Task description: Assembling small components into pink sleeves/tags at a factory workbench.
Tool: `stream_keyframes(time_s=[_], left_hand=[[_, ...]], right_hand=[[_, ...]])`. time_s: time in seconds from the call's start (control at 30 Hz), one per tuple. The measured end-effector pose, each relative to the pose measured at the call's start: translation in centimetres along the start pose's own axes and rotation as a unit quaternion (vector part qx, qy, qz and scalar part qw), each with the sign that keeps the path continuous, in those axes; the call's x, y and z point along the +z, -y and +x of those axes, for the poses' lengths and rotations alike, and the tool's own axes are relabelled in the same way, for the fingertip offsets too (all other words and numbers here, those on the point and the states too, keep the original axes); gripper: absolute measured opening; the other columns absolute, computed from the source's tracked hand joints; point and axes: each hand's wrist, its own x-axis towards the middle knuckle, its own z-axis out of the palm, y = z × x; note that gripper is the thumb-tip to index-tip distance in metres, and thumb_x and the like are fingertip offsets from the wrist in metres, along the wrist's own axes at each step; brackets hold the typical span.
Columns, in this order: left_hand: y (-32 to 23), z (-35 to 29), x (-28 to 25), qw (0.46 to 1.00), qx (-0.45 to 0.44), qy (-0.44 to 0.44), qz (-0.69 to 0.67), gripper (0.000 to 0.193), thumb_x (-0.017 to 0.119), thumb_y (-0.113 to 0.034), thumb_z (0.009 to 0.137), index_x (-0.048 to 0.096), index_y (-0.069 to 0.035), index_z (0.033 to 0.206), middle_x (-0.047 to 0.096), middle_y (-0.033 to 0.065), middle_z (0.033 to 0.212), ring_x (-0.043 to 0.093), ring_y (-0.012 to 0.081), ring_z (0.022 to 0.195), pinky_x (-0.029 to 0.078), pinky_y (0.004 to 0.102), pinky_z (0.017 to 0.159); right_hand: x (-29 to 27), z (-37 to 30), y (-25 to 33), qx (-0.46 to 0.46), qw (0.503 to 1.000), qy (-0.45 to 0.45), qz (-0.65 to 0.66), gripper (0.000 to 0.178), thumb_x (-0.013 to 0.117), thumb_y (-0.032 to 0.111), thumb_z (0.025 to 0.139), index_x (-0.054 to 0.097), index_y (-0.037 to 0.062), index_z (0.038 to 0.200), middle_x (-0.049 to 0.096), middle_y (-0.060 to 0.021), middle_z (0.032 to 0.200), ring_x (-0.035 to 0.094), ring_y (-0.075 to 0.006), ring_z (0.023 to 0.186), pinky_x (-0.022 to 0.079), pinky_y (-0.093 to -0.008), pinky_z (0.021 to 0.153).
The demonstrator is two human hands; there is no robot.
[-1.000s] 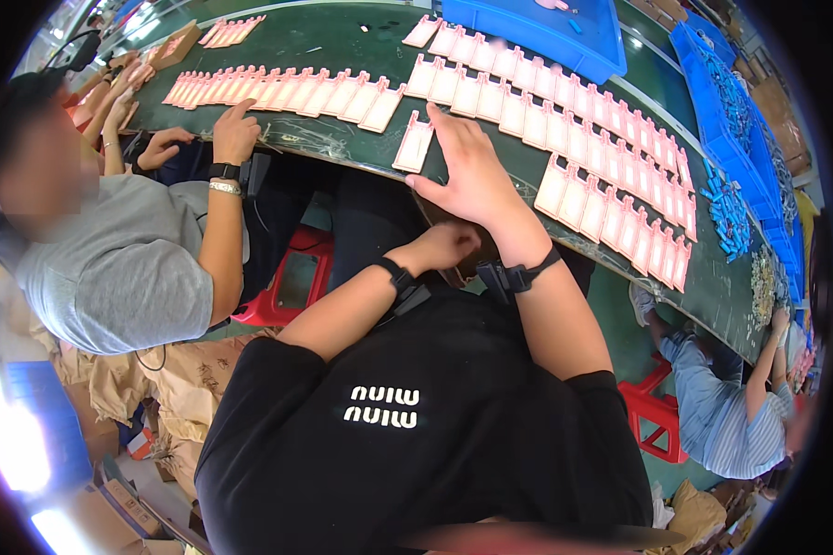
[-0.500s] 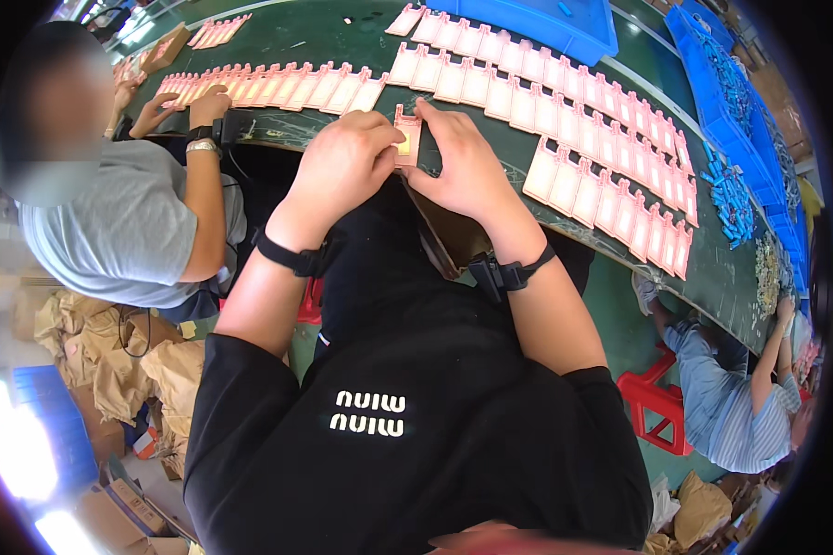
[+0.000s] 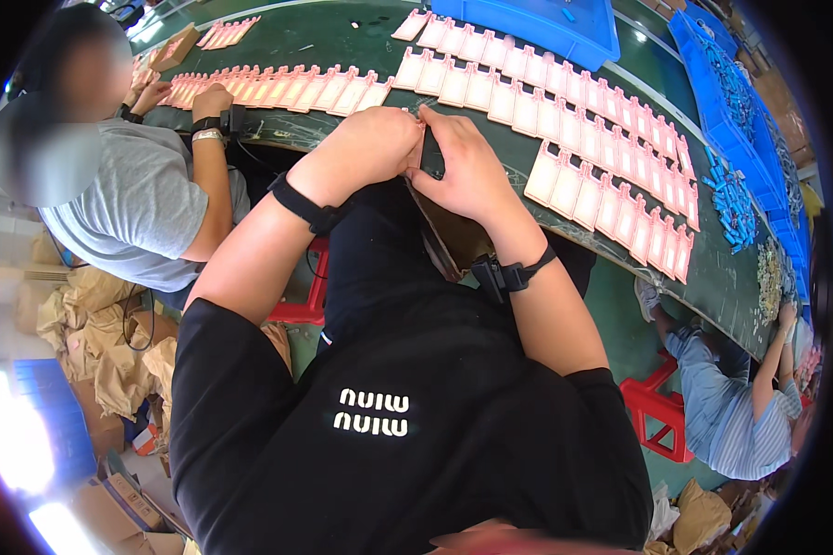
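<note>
Between the thumb and index finger of my right hand (image 3: 463, 165) a small flat pink piece (image 3: 419, 148) stands at the table's near edge. My left hand (image 3: 370, 143) is curled closed over its left side and covers most of it; the fingertips are hidden, so what they pinch cannot be made out. Beyond and to the right lie overlapping rows of like pink pieces with pale centres and notched tops: a near row (image 3: 611, 213), a middle row (image 3: 528, 111) and a far row (image 3: 518, 60). Another such row (image 3: 287, 90) runs off to the left.
A blue tray (image 3: 537, 26) stands at the back of the green table (image 3: 342, 42). Blue bins (image 3: 727, 116) line the right side, near a pile of blue cylinders (image 3: 733, 199). A co-worker (image 3: 148, 185) sits at left, another person (image 3: 736, 407) at far right, by a red stool (image 3: 652, 407).
My left hand has turned and moved slightly right over the pink piece, hiding its yellow patch. The left elbow has swung outward. My right hand has hardly moved. The left co-worker's hands have shifted.
</note>
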Motion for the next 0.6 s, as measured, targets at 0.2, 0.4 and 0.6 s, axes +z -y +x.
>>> stream_keyframes(time_s=[0.2, 0.4, 0.6], left_hand=[[2.2, 0.7, 1.1, 0.984, 0.002, -0.178, 0.013, 0.01, 0.073, -0.015, 0.088, 0.077, -0.005, 0.09, 0.077, 0.0207, 0.096, 0.076, 0.0401, 0.09, 0.062, 0.0498, 0.079], [-0.5, -2.0, 1.1, 0.711, -0.062, -0.285, -0.64, 0.01, 0.069, -0.015, 0.097, 0.065, -0.006, 0.096, 0.06, 0.0053, 0.083, 0.059, 0.0208, 0.075, 0.051, 0.0357, 0.068], [-4.3, -4.6, 5.5, 0.381, 0.258, 0.18, -0.869, 0.036, 0.083, -0.029, 0.092, 0.061, -0.005, 0.076, 0.065, 0.009, 0.074, 0.06, 0.0192, 0.061, 0.044, 0.0344, 0.056]], right_hand=[[0.2, 0.2, 0.2, 0.012, 1.0, 0.0, 0.007, 0.085, 0.089, 0.024, 0.083, 0.055, -0.0056, 0.155, 0.068, -0.0252, 0.145, 0.064, -0.0434, 0.134, 0.053, -0.05, 0.117], [-0.2, 0.0, 0.3, -0.004, 1.0, -0.015, -0.021, 0.086, 0.088, 0.022, 0.079, 0.057, -0.0051, 0.155, 0.069, -0.0252, 0.142, 0.065, -0.0433, 0.132, 0.053, -0.0495, 0.116], [-1.6, -1.3, 2.1, 0.017, 0.98, -0.019, -0.199, 0.078, 0.08, 0.035, 0.085, 0.062, 0.0029, 0.154, 0.074, -0.0143, 0.142, 0.062, -0.0323, 0.134, 0.029, -0.0602, 0.128]])
